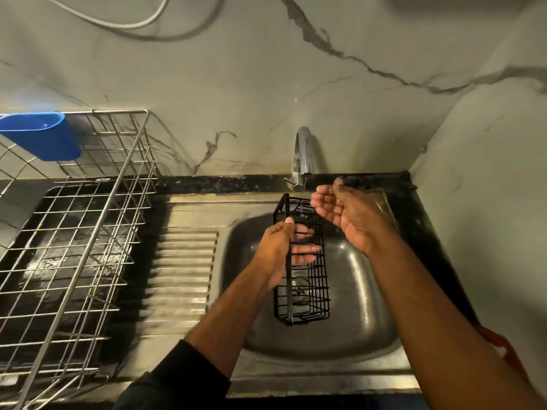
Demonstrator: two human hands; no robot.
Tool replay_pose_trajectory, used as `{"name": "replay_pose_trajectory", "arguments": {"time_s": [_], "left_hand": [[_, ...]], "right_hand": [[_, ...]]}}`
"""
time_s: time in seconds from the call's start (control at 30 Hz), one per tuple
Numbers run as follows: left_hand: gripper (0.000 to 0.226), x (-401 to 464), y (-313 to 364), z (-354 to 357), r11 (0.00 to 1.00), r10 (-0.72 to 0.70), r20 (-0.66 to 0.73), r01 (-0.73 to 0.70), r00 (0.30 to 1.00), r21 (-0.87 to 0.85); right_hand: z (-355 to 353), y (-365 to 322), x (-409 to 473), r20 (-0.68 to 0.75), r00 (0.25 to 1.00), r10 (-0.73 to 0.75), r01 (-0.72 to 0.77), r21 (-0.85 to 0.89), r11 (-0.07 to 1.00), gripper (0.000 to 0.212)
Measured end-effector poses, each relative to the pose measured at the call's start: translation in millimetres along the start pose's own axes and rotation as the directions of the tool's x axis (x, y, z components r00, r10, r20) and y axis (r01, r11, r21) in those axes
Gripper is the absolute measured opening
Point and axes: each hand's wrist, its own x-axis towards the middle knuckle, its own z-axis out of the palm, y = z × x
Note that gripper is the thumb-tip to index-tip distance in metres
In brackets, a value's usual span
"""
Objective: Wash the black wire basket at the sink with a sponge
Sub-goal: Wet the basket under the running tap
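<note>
A steel dish rack (74, 232) with a blue cup (41, 136) stands on the dark counter beside a ribbed drainboard (183, 270). Over the steel sink (355, 335), the left hand (278, 250) grips the black wire basket (305, 261); the right hand (346, 211), fingers relaxed, cups below the tap (303, 155) against marbled walls.

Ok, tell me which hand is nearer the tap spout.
Right. The right hand is cupped, palm up, just right of the tap spout and below its outlet; the left hand is lower, gripping the black wire basket over the sink.
</note>
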Motion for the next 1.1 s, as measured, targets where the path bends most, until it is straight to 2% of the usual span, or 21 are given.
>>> {"name": "replay_pose_trajectory", "arguments": {"time_s": [0.07, 0.13, 0.27, 0.37, 0.43, 0.47, 0.53, 0.6, 0.67, 0.73, 0.9, 1.03, 1.1], "left_hand": [[0.044, 0, -1, 0, 1.000, -0.001, -0.009, 0.001, 1.000, -0.023], [0.040, 0, -3, -2, 0.999, -0.005, -0.024, 0.003, 1.000, -0.048], [0.036, 2, -10, -9, 0.993, 0.014, -0.054, -0.021, 0.998, -0.119], [0.035, 2, -13, -11, 0.990, 0.014, -0.071, -0.024, 0.997, -0.139], [0.035, 1, -11, -12, 0.990, 0.023, -0.079, -0.033, 0.997, -0.135], [0.035, 1, -11, -13, 0.991, 0.030, -0.084, -0.040, 0.996, -0.129], [0.037, 1, -9, -15, 0.994, 0.039, -0.096, -0.048, 0.995, -0.095], [0.038, 3, -9, -16, 0.998, 0.055, -0.119, -0.059, 0.991, -0.030], [0.040, 4, -10, -16, 0.996, 0.084, -0.142, -0.078, 0.986, 0.044], [0.042, 4, -11, -16, 0.991, 0.111, -0.154, -0.097, 0.982, 0.090], [0.035, 1, -12, -20, 0.991, 0.134, -0.221, -0.131, 0.966, 0.026], [0.035, -1, -15, -30, 0.992, 0.129, -0.290, -0.126, 0.948, 0.029], [0.036, -4, -14, -34, 0.991, 0.135, -0.323, -0.136, 0.937, 0.019]], "right_hand": [[4, 1, 7, -0.013, 1.000, 0.015, -0.014, 0.074, 0.997, 0.037], [13, 1, 15, 0.071, 0.994, 0.088, -0.097, 0.151, 0.984, 0.040], [33, 1, 29, 0.130, 0.968, 0.215, -0.251, 0.474, 0.844, 0.040], [43, -2, 35, 0.145, 0.969, 0.202, -0.249, 0.552, 0.796, 0.035], [48, -5, 38, 0.078, 0.981, 0.176, -0.188, 0.581, 0.792, 0.028], [49, -6, 38, 0.047, 0.986, 0.158, -0.160, 0.510, 0.845, 0.025], [44, -4, 33, 0.092, 0.985, 0.149, -0.164, 0.198, 0.966, 0.024], [31, 2, 29, 0.116, 0.987, 0.109, -0.117, 0.069, 0.991, 0.024], [14, 6, 26, 0.017, 1.000, 0.021, -0.021, 0.003, 1.000, 0.021], [-1, 11, 19, -0.047, 0.998, -0.053, 0.043, -0.184, 0.982, 0.017], [-14, 16, -2, -0.145, 0.985, -0.091, 0.066, -0.172, 0.983, 0.008], [-3, 17, -5, -0.202, 0.977, -0.062, 0.003, -0.279, 0.960, 0.039], [9, 17, -4, -0.221, 0.974, -0.045, -0.010, -0.243, 0.970, 0.046]]}}
